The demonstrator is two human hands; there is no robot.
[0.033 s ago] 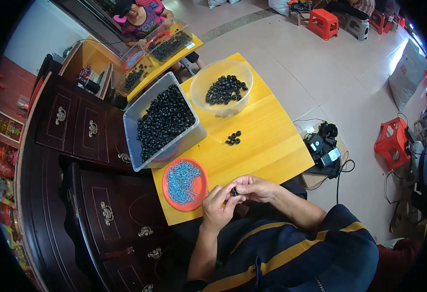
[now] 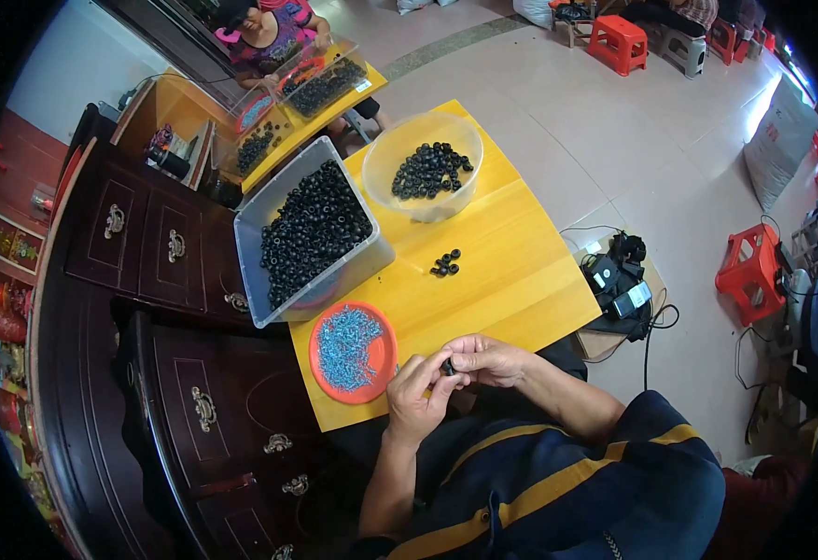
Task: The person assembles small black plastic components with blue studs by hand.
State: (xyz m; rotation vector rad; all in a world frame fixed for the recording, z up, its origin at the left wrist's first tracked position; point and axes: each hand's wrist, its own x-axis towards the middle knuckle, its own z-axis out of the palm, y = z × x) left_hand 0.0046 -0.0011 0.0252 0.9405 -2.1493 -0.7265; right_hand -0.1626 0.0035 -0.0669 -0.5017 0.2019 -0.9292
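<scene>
Head view: small black part (image 2: 448, 368) pinched in grip of left hand (image 2: 415, 399) and right hand (image 2: 487, 360) at near edge of bench (image 2: 516, 271); probably light, stiff, smooth; best held by outer sides.

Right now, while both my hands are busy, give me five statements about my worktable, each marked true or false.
1. The left hand and right hand hold a small black part between them. True.
2. The round orange-red plate holds small blue pieces. True.
3. That plate sits right of the left hand. False: it is to the left.
4. A cluster of loose black parts lies on the yellow wooden table. True.
5. The round translucent tub holds more black parts than the rectangular plastic bin. False: the bin holds far more.
</scene>
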